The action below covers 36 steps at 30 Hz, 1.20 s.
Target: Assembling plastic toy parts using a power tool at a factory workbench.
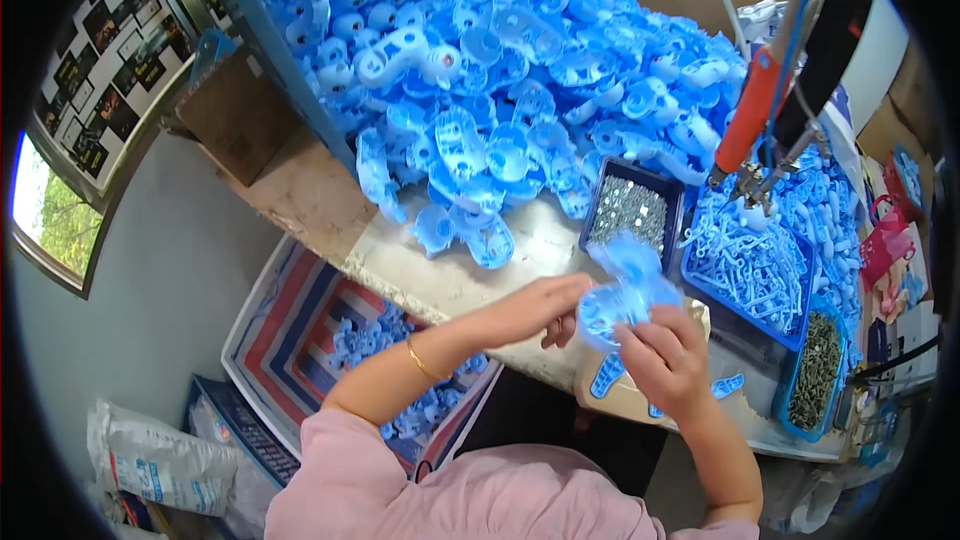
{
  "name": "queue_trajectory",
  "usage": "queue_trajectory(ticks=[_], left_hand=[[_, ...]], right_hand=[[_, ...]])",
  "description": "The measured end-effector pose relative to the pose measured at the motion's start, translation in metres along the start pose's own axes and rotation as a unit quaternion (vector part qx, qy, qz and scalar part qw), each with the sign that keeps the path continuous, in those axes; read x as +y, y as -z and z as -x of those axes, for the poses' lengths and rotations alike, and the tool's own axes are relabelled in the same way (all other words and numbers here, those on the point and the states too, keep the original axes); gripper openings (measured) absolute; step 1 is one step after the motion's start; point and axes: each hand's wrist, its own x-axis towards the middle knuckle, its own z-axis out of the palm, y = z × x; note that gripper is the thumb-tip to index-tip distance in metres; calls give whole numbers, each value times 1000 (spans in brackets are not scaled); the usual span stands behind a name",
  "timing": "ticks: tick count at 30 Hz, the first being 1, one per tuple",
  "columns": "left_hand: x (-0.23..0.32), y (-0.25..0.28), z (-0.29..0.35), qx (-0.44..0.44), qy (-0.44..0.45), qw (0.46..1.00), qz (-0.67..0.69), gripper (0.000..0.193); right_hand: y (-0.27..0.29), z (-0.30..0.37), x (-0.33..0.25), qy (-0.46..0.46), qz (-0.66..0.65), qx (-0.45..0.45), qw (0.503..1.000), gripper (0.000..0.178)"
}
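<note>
Above the table's front edge, my right hand is closed around a translucent blue moulded plastic part, blurred along its upper side. My left hand is at the part's left edge with its fingers curled together. Whatever those fingers pinch, if anything, is hidden. Below my right hand lie small blue plastic strips. Just beyond the held part is a dark blue tray of small metal pieces. A blue bin of thin pale-blue plastic pieces stands to the right.
A tall heap of blue plastic parts covers the back of the table. An orange-handled power screwdriver hangs at the right. A tray of screws sits at the right edge. Lower left, a striped container holds more blue parts.
</note>
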Motion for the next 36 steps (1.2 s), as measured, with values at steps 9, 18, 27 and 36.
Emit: queue_trajectory(ticks=[9,18,27,36], left_hand=[[-18,-18,-8,92,-126,954,-257,34],[-49,-38,-9,69,-212,866,-447,83],[-74,-58,-17,75,-222,865,-444,78],[-49,-82,-21,36,-201,866,-456,68]], right_hand=[[54,58,-12,-139,51,-41,988,33],[9,73,-26,-176,11,-102,979,32],[-7,88,-36,-223,-5,-227,948,40],[19,75,-1,-274,-182,-312,891,33]])
